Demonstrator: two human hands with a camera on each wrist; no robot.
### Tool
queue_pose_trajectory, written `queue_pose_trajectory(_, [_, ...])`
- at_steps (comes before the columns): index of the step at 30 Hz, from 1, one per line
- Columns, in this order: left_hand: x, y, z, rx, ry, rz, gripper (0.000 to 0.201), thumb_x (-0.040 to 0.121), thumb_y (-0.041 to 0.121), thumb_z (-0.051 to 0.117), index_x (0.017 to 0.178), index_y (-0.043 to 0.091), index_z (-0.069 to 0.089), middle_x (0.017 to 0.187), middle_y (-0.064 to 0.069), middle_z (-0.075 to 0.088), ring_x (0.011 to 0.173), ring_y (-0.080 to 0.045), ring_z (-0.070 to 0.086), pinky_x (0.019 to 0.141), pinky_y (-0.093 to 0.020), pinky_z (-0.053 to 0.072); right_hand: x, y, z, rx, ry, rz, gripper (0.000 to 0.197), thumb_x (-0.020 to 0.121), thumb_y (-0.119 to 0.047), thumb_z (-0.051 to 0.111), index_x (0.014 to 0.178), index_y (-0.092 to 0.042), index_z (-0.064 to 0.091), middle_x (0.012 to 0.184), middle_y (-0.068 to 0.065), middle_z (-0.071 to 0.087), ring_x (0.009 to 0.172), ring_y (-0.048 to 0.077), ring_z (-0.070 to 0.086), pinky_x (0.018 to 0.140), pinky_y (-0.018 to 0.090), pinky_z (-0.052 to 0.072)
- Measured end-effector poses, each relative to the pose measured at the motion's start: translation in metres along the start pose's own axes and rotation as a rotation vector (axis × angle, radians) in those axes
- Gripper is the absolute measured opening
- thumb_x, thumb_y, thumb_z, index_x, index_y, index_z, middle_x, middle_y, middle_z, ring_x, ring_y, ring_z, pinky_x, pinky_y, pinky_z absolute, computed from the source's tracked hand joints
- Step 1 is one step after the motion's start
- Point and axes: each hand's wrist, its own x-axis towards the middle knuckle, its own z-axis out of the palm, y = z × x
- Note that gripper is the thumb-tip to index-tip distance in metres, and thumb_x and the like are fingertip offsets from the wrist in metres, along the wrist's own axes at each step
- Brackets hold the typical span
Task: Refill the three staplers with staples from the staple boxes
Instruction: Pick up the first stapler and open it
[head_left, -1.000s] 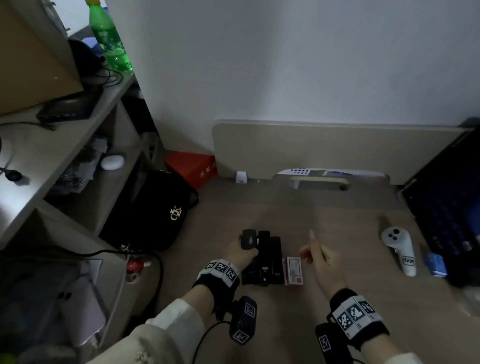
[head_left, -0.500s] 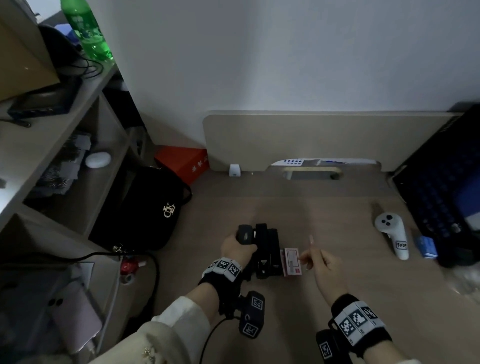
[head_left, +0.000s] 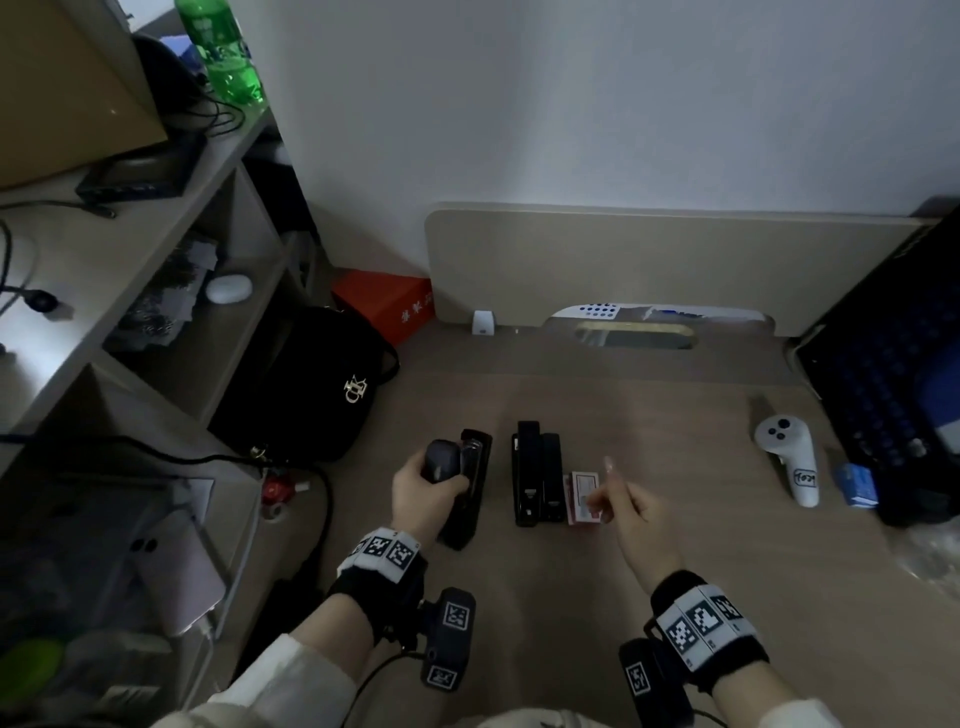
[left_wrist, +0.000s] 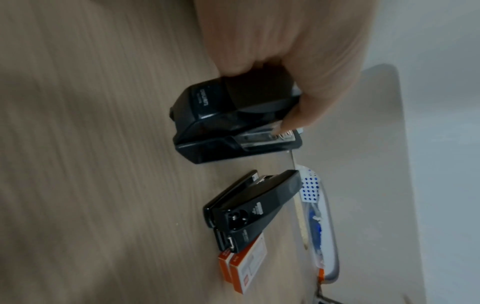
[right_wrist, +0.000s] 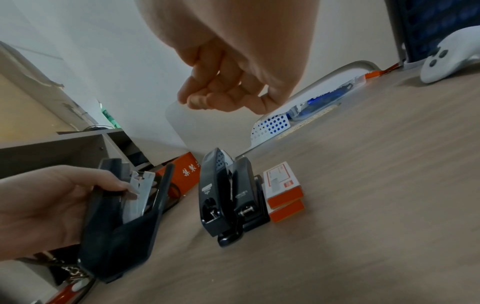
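My left hand (head_left: 447, 475) grips a black stapler (head_left: 467, 499) at the desk's left, its top lid swung up and the metal staple rail bare (left_wrist: 259, 135). In the right wrist view this stapler (right_wrist: 119, 236) is tilted off the desk. Two more black staplers (head_left: 537, 475) lie side by side to its right, with two red-and-white staple boxes (head_left: 584, 496) stacked against them. My right hand (head_left: 610, 493) hovers over the boxes; its fingers (right_wrist: 200, 100) curl loosely, the index points forward, and it holds nothing.
A white controller (head_left: 789, 462) and a small blue box (head_left: 857, 483) lie at the right by a dark keyboard (head_left: 883, 395). A black bag (head_left: 306, 384) and a red box (head_left: 384, 301) sit left of the desk, beside shelves. A clear pen pouch (head_left: 654, 314) lies at the back.
My left hand has drawn its stapler leftward, away from the other two, leaving a gap. The right hand stays over the staple boxes.
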Motion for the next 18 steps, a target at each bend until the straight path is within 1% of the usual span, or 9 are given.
queue_pose_trajectory(3, [-0.023, 0.012, -0.004, -0.069, -0.112, 0.049, 0.034, 0.073, -0.012, 0.068, 0.100, 0.008, 0.068, 0.091, -0.010, 0.071, 0.080, -0.019, 0.067, 0.070, -0.029, 0.055, 0.000, -0.009, 0.001, -0.030, -0.089, 0.008, 0.039, 0.097, -0.030, 0.047, 0.076, -0.004, 0.067, 0.067, 0.010, 0.062, 0.055, 0.004, 0.056, 0.056, 0.014, 0.047])
queue_pose_trajectory(5, [-0.036, 0.019, 0.000, -0.063, -0.200, 0.096, 0.038, 0.074, -0.014, 0.067, 0.104, 0.009, 0.068, 0.094, -0.009, 0.072, 0.083, -0.017, 0.068, 0.070, -0.026, 0.056, 0.001, -0.014, 0.001, -0.050, -0.174, 0.026, 0.035, 0.097, -0.035, 0.046, 0.084, -0.008, 0.066, 0.071, 0.008, 0.061, 0.060, 0.011, 0.057, 0.061, 0.026, 0.050])
queue_pose_trajectory(7, [-0.046, 0.024, 0.009, -0.053, -0.271, 0.155, 0.038, 0.073, -0.015, 0.068, 0.099, 0.012, 0.071, 0.090, -0.005, 0.072, 0.081, -0.012, 0.069, 0.066, -0.020, 0.055, 0.003, -0.016, -0.002, -0.094, -0.246, 0.035, 0.039, 0.093, -0.048, 0.047, 0.089, -0.013, 0.064, 0.074, 0.009, 0.062, 0.063, 0.018, 0.058, 0.067, 0.037, 0.051])
queue_pose_trajectory(9, [-0.056, 0.028, 0.018, -0.047, -0.331, 0.213, 0.040, 0.072, -0.016, 0.070, 0.092, 0.018, 0.073, 0.086, 0.001, 0.073, 0.078, -0.006, 0.069, 0.069, -0.017, 0.054, 0.005, -0.017, -0.003, -0.160, -0.295, 0.023, 0.049, 0.085, -0.065, 0.047, 0.089, -0.019, 0.063, 0.074, 0.014, 0.065, 0.064, 0.026, 0.061, 0.070, 0.039, 0.052])
queue_pose_trajectory(10, [-0.061, 0.029, 0.022, -0.037, -0.363, 0.239, 0.037, 0.072, -0.013, 0.073, 0.092, 0.017, 0.074, 0.086, 0.002, 0.074, 0.080, -0.006, 0.070, 0.072, -0.018, 0.055, 0.005, -0.017, -0.004, -0.194, -0.306, 0.008, 0.050, 0.083, -0.069, 0.046, 0.087, -0.022, 0.063, 0.075, 0.016, 0.066, 0.067, 0.029, 0.063, 0.070, 0.039, 0.052])
queue_pose_trajectory(12, [-0.068, 0.031, 0.029, -0.021, -0.425, 0.279, 0.029, 0.073, -0.003, 0.080, 0.098, 0.010, 0.074, 0.091, -0.002, 0.076, 0.088, -0.012, 0.072, 0.079, -0.024, 0.057, 0.005, -0.018, -0.005, -0.255, -0.319, -0.019, 0.047, 0.087, -0.064, 0.047, 0.082, -0.020, 0.062, 0.071, 0.014, 0.064, 0.067, 0.026, 0.063, 0.067, 0.036, 0.050])
queue_pose_trajectory(14, [-0.074, 0.034, 0.034, -0.015, -0.472, 0.287, 0.031, 0.073, 0.003, 0.083, 0.102, 0.006, 0.073, 0.095, -0.005, 0.076, 0.091, -0.015, 0.072, 0.082, -0.027, 0.057, 0.002, -0.016, -0.008, -0.309, -0.337, -0.057, 0.048, 0.094, -0.052, 0.046, 0.077, -0.010, 0.061, 0.064, 0.009, 0.059, 0.061, 0.020, 0.059, 0.062, 0.035, 0.045])
queue_pose_trajectory(16, [-0.079, 0.034, 0.037, 0.020, -0.504, 0.311, 0.032, 0.072, 0.006, 0.084, 0.102, 0.007, 0.073, 0.096, -0.001, 0.076, 0.093, -0.012, 0.071, 0.082, -0.023, 0.056, 0.000, -0.014, -0.011, -0.373, -0.343, -0.099, 0.047, 0.098, -0.041, 0.044, 0.078, -0.002, 0.061, 0.064, 0.013, 0.060, 0.060, 0.021, 0.058, 0.061, 0.037, 0.043])
queue_pose_trajectory(18, [-0.082, 0.034, 0.038, 0.088, -0.525, 0.343, 0.032, 0.073, 0.007, 0.084, 0.103, 0.009, 0.073, 0.097, 0.003, 0.075, 0.093, -0.005, 0.070, 0.081, -0.019, 0.054, -0.002, -0.009, -0.016, -0.419, -0.350, -0.093, 0.043, 0.099, -0.034, 0.044, 0.077, -0.001, 0.060, 0.061, 0.010, 0.060, 0.055, 0.018, 0.058, 0.058, 0.033, 0.043])
